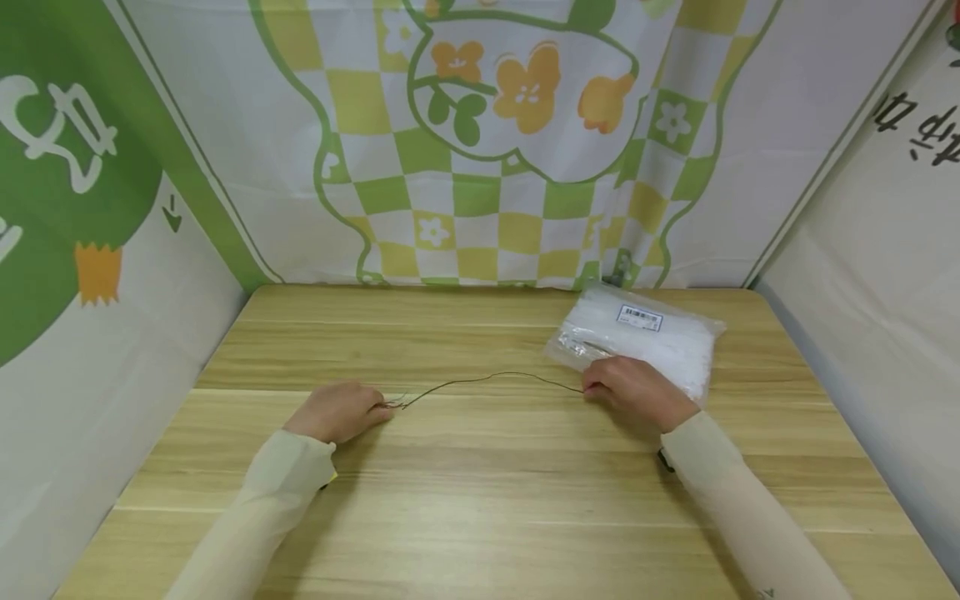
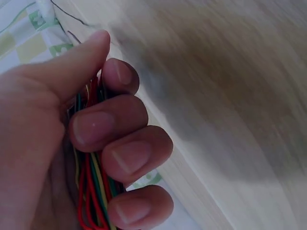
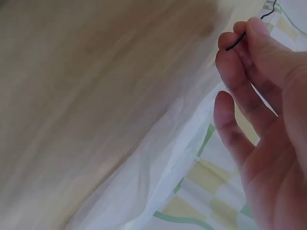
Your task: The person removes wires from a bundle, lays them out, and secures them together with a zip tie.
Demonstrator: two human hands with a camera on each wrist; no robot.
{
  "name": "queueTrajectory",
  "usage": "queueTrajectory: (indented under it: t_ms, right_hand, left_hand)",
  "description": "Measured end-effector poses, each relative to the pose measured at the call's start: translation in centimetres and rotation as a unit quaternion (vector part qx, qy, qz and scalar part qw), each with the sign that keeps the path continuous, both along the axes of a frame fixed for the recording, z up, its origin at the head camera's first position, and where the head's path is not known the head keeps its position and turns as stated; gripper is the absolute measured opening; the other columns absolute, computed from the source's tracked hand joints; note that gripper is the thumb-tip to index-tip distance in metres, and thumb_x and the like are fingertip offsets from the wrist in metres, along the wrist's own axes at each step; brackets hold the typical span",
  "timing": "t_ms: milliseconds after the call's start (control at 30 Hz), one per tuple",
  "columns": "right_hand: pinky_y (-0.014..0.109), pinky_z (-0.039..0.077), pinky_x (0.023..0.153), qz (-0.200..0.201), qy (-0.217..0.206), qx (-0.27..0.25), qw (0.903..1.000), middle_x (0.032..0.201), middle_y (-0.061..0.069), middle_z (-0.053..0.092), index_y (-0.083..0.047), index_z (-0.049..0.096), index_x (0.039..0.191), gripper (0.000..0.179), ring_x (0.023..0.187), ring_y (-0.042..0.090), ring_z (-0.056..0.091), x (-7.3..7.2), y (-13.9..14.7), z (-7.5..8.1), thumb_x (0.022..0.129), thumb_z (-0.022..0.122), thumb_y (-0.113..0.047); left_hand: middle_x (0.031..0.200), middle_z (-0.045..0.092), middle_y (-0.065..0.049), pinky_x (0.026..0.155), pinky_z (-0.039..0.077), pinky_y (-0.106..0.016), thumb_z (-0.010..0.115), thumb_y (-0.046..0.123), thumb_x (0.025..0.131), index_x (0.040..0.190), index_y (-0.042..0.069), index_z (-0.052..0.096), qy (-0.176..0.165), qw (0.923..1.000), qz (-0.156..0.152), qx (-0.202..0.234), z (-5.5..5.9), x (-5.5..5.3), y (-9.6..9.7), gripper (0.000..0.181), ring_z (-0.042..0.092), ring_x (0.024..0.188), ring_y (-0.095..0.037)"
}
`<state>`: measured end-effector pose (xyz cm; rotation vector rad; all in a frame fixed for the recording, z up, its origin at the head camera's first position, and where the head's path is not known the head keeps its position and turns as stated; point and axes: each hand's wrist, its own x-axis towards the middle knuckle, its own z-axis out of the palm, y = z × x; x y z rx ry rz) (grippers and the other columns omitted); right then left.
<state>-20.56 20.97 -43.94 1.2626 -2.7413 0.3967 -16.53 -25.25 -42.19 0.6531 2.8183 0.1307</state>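
Note:
My left hand (image 1: 341, 412) curls its fingers round a bundle of thin wires (image 2: 93, 187), red, green, yellow and dark, as the left wrist view shows. One dark wire (image 1: 457, 382) runs from that hand in a loose arch above the table to my right hand (image 1: 636, 390). There the thumb and fingertips pinch it near its end, and a short black tip (image 3: 235, 43) sticks out past them in the right wrist view. A few loose wire ends show at the left fingertips. Most of the bundle is hidden inside the left palm.
A clear plastic bag (image 1: 667, 337) with white contents and a barcode label lies at the back right, just behind the right hand. The wooden table (image 1: 480, 500) ends at a patterned cloth (image 1: 480, 200) at the back. Printed cloth walls stand on both sides.

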Motion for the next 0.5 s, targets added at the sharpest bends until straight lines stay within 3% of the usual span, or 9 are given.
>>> queueTrajectory:
  t_ms: [300, 500]
  right_hand:
    - [0.032, 0.057, 0.075, 0.015, -0.018, 0.002, 0.9997, 0.081, -0.005, 0.072, -0.015, 0.073, 0.082, 0.014, 0.078, 0.011, 0.068, 0.0, -0.2, 0.0, 0.093, 0.08, -0.009]
    - [0.032, 0.058, 0.076, 0.003, -0.039, -0.007, 0.9992, 0.082, -0.004, 0.073, -0.014, 0.075, 0.085, 0.011, 0.079, 0.01, 0.069, 0.5, -0.5, 1.0, 0.093, 0.08, -0.008]
  left_hand:
    - [0.071, 0.056, 0.002, 0.063, 0.047, -0.039, 0.061, 0.042, 0.106, 0.08, 0.019, 0.058, 0.013, 0.9996, 0.023, 0.012, 0.4, 0.4, -0.5, 0.034, 0.052, 0.066, -0.014]
    - [0.065, 0.042, 0.005, 0.059, 0.036, -0.032, 0.059, 0.026, 0.105, 0.072, 0.02, 0.047, 0.033, 0.9988, 0.011, 0.033, 0.6, 0.4, 0.2, 0.036, 0.042, 0.062, -0.012]
